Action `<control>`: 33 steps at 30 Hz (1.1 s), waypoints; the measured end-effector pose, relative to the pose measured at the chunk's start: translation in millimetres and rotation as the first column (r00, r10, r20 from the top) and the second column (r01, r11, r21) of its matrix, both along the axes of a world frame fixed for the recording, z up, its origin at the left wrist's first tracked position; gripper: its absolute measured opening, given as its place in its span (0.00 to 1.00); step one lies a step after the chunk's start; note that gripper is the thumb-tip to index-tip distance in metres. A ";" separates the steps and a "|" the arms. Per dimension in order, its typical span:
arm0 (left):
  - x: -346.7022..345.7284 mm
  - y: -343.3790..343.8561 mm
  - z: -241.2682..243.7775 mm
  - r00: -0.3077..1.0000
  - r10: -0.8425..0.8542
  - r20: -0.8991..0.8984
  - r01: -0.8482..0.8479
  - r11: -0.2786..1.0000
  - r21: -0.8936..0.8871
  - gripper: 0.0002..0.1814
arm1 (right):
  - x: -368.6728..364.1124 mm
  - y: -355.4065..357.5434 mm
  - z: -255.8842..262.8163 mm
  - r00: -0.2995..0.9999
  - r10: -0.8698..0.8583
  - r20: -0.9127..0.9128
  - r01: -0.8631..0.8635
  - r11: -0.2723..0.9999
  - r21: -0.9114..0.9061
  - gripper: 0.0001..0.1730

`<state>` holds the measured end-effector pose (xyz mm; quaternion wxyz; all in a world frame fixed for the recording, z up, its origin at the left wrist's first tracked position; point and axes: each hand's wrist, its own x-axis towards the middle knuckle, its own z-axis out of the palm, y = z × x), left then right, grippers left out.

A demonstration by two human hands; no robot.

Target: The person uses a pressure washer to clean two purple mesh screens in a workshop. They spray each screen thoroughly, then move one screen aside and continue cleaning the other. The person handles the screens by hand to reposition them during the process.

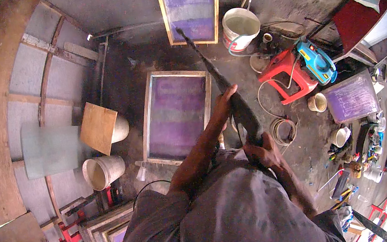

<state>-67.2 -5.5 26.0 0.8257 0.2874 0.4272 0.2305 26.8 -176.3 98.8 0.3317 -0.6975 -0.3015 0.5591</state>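
Note:
Both hands hold a black pressure washer gun with a long lance (212, 68). Its tip lies over the lower part of a wood-framed printing screen (193, 16) with purple mesh, upright at the wall. My left hand (227, 99) is around the front of the gun body. My right hand (262, 148) grips its rear end, near my torso. A second wood-framed screen (178, 117), also purple, lies left of the lance, its lower right corner partly hidden by my left arm. A blue pressure washer (315, 60) rests on a red plastic stool (276, 73) at the right.
A white bucket (241, 25) with a hose stands by the wall. At left are a tipped white bucket (105, 171) and a wooden board (99, 127). A coiled hose (284, 131), a small bucket (317, 103) and another purple screen (352, 97) lie at right.

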 end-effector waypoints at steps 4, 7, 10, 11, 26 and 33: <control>-5.3 -10.6 -7.9 0.998 0.013 -0.061 -0.018 0.996 -0.083 0.25 | -1.5 -2.1 -1.6 0.999 -0.025 0.023 0.026 0.997 -0.075 0.16; -6.4 -13.2 -8.1 0.999 0.023 -0.039 -0.026 0.996 -0.080 0.25 | -1.4 -4.6 -2.5 0.999 -0.003 0.053 0.007 0.998 -0.065 0.17; -6.3 -11.1 3.6 0.998 0.061 -0.006 -0.061 0.998 -0.026 0.27 | -2.0 -2.6 6.2 0.995 0.076 0.064 -0.072 0.995 -0.066 0.16; -6.9 -9.6 9.5 0.998 0.065 0.000 -0.065 0.998 -0.001 0.27 | -2.8 -1.3 11.4 0.992 0.108 0.062 -0.104 0.992 -0.066 0.16; -6.1 -10.6 20.4 0.997 0.054 -0.053 -0.051 0.996 0.068 0.28 | -9.5 -7.6 14.7 0.999 0.025 0.022 -0.026 0.999 0.020 0.15; -3.5 -4.9 22.1 0.997 0.062 -0.046 -0.054 0.985 0.163 0.27 | -14.2 -4.2 18.4 1.000 -0.021 0.000 0.021 0.991 0.134 0.11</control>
